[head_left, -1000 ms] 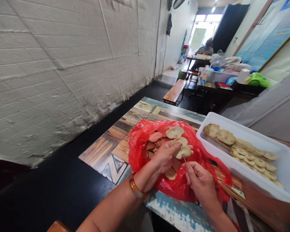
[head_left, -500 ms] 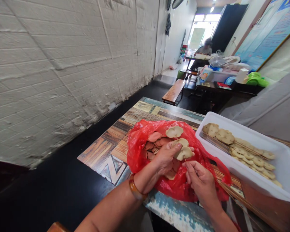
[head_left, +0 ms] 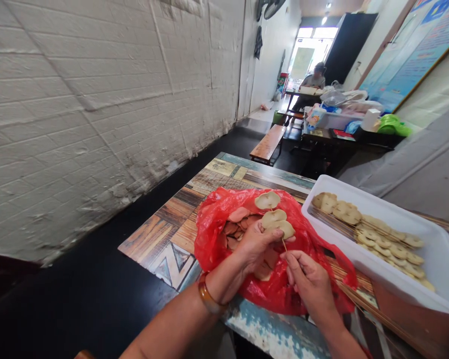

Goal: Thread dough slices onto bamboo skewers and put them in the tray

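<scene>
My left hand [head_left: 257, 243] pinches the lowest of three pale, thin round slices [head_left: 274, 218] threaded one above another on a thin skewer [head_left: 284, 244]. Below them, the fingers of my right hand [head_left: 307, 271] close on the lower part of that skewer. Both hands are over an open red plastic bag [head_left: 217, 199], which holds many loose slices [head_left: 232, 228], pinkish and tan. An amber-coloured bangle [head_left: 206, 295] circles my left wrist.
To the right, a white plastic tub [head_left: 324, 185] holds rows of skewered slices [head_left: 391, 244]. Loose skewers [head_left: 377, 306] lie on the patterned table [head_left: 179, 209] at the front right. A bench [head_left: 268, 143], a cluttered table and a seated person [head_left: 314, 79] are farther back; a white wall [head_left: 115, 99] runs along the left.
The camera view has shifted slightly. My hands keep their grip on the slices and skewer, and the lowest slice sits a little higher and more tilted.
</scene>
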`<state>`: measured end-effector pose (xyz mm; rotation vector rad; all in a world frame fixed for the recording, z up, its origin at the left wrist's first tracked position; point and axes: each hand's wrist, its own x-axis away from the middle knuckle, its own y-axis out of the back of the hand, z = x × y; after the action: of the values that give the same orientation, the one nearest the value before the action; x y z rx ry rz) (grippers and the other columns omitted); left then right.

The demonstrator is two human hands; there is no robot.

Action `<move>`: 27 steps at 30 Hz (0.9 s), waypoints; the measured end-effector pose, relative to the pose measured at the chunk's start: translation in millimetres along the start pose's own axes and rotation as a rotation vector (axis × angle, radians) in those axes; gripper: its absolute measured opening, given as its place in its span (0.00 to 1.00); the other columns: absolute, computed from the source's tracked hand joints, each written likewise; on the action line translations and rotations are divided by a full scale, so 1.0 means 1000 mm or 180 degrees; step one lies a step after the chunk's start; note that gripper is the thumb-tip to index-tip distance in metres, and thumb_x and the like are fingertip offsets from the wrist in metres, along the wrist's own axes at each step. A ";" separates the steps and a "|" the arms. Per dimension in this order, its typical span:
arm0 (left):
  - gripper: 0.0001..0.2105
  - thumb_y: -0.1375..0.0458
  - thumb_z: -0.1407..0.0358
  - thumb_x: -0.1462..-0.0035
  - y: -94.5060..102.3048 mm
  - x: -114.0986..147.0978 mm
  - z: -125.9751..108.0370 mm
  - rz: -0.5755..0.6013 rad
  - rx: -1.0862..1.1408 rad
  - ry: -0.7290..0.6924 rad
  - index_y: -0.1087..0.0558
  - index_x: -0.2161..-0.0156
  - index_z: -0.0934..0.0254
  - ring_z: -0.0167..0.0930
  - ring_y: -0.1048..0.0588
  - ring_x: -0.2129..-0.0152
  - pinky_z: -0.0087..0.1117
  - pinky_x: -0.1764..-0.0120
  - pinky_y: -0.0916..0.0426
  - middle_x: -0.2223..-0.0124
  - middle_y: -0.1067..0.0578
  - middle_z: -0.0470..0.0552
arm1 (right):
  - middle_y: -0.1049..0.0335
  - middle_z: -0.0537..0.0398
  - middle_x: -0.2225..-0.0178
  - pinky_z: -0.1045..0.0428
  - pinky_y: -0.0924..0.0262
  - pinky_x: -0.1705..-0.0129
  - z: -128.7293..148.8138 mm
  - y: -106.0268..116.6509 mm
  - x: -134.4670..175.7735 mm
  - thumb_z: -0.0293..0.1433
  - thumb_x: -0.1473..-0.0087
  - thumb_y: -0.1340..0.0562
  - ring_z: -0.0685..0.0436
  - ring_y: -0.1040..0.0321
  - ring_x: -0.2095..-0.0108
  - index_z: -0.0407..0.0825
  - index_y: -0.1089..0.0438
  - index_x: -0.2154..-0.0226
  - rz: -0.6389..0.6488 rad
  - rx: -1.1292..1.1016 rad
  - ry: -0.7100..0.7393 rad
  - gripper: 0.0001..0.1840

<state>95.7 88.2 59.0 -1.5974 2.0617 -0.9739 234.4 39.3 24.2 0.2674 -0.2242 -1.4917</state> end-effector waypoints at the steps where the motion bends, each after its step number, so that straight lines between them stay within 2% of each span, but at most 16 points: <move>1: 0.18 0.32 0.64 0.62 -0.001 0.000 -0.001 -0.0022 0.0005 -0.0007 0.26 0.62 0.67 0.36 0.24 0.68 0.37 0.61 0.31 0.66 0.23 0.53 | 0.44 0.64 0.85 0.57 0.50 0.81 0.000 0.000 0.000 0.44 0.42 0.46 0.52 0.45 0.84 0.47 0.31 0.66 -0.0030 0.0063 0.0018 0.18; 5: 0.18 0.32 0.64 0.58 -0.002 0.001 -0.009 -0.0028 -0.0018 -0.0090 0.26 0.60 0.68 0.31 0.25 0.69 0.31 0.63 0.32 0.64 0.23 0.54 | 0.45 0.64 0.85 0.57 0.50 0.81 0.001 0.001 0.001 0.44 0.42 0.46 0.51 0.45 0.84 0.47 0.30 0.68 -0.0157 0.0243 0.0066 0.19; 10: 0.11 0.34 0.64 0.54 0.008 -0.004 -0.019 -0.0498 0.0379 -0.0379 0.26 0.64 0.65 0.24 0.28 0.74 0.24 0.67 0.32 0.68 0.25 0.48 | 0.45 0.63 0.85 0.56 0.50 0.81 0.002 0.001 0.003 0.46 0.43 0.46 0.51 0.45 0.84 0.48 0.32 0.73 -0.0118 0.0319 0.0054 0.20; 18: 0.13 0.38 0.59 0.51 0.014 -0.004 -0.032 -0.0503 0.0557 -0.0329 0.26 0.66 0.68 0.35 0.25 0.67 0.33 0.61 0.30 0.70 0.24 0.54 | 0.43 0.63 0.85 0.56 0.48 0.79 0.002 -0.001 0.010 0.45 0.43 0.47 0.50 0.43 0.84 0.49 0.33 0.74 0.0103 0.0649 0.0167 0.20; 22: 0.13 0.39 0.60 0.50 0.012 -0.004 -0.030 -0.0520 0.0425 -0.0257 0.26 0.65 0.70 0.35 0.24 0.70 0.34 0.63 0.29 0.72 0.24 0.54 | 0.42 0.63 0.86 0.56 0.47 0.79 0.005 -0.002 0.010 0.45 0.43 0.47 0.50 0.41 0.84 0.50 0.33 0.77 0.0123 0.0821 0.0276 0.20; 27: 0.12 0.37 0.61 0.53 0.015 -0.007 -0.022 -0.0683 0.0357 -0.0438 0.27 0.66 0.68 0.33 0.25 0.71 0.33 0.64 0.29 0.71 0.24 0.53 | 0.42 0.63 0.86 0.56 0.46 0.78 0.007 -0.003 0.010 0.45 0.43 0.48 0.50 0.41 0.84 0.50 0.33 0.77 0.0061 0.0855 0.0291 0.21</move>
<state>72.9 103.0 63.5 -1.7991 1.7411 -1.0007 229.5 28.9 30.0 0.5463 -0.3531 -1.4262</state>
